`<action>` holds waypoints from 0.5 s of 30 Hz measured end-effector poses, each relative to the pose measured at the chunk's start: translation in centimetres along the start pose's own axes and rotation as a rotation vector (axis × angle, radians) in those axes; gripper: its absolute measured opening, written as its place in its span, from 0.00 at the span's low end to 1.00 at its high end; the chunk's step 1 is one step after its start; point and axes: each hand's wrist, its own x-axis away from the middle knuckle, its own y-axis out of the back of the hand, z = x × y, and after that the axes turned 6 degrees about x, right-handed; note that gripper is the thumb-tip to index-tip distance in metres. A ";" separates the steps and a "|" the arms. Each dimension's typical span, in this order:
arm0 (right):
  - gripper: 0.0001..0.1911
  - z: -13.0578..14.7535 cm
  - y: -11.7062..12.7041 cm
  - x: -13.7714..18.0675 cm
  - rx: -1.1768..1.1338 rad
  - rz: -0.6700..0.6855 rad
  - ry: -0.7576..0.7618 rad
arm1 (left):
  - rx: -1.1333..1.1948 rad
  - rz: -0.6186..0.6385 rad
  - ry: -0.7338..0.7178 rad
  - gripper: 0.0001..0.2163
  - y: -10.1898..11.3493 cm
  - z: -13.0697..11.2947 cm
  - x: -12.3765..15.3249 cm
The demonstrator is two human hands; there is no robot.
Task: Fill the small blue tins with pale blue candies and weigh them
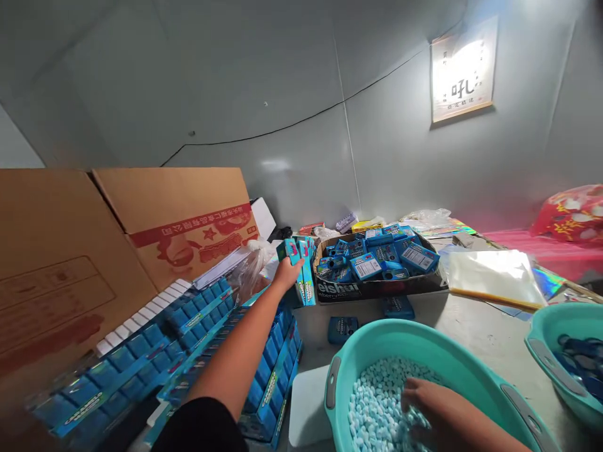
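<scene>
My left hand (pixel 286 274) reaches forward and grips a blue display pack of small boxes (pixel 301 267), held upright beside a low cardboard tray (pixel 377 287) full of loose blue boxes (pixel 377 257). My right hand (pixel 421 402) rests in a teal plastic basin (pixel 414 339), its fingers buried in small pale blue and white candies (pixel 377 402). Whether it grasps any candies is hidden.
Stacks of wrapped blue packs (pixel 188 351) lie at the left in front of an open cardboard carton (pixel 179 220). Two loose blue boxes (pixel 342 328) sit on the grey table. A second teal basin (pixel 565 358) and clear plastic sheets (pixel 494 276) are at the right.
</scene>
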 end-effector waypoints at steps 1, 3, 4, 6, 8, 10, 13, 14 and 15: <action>0.13 0.1 0.3 -0.3 -0.036 -0.051 0.023 | 0.036 0.007 -0.019 0.15 0.1 -0.7 0.7; 0.15 0.4 1.1 -1.0 -0.198 -0.203 0.049 | 0.126 0.040 -0.081 0.18 0.3 -2.5 2.6; 0.19 0.8 1.7 -1.4 -0.323 -0.285 0.041 | 0.175 0.073 -0.125 0.20 0.4 -3.5 3.9; 0.34 1.8 3.1 -2.3 -0.631 -0.418 0.003 | 0.287 0.170 -0.205 0.22 0.3 -5.4 7.3; 0.53 3.6 4.5 -3.1 -0.951 -0.458 -0.022 | 0.452 0.294 -0.207 0.23 -0.1 -6.9 11.3; 0.63 5.7 5.4 -3.6 -1.184 -0.387 0.033 | 0.525 0.419 -0.140 0.22 -0.6 -7.8 15.0; 0.59 8.5 5.5 -3.5 -1.319 -0.254 0.108 | 0.467 0.562 -0.201 0.16 -1.0 -8.2 18.9; 0.56 8.9 5.2 -3.3 -1.332 -0.247 0.101 | 0.439 0.572 -0.242 0.14 -0.9 -8.3 19.5; 0.55 9.2 5.0 -3.1 -1.338 -0.265 0.086 | 0.411 0.553 -0.275 0.13 -0.7 -8.3 19.9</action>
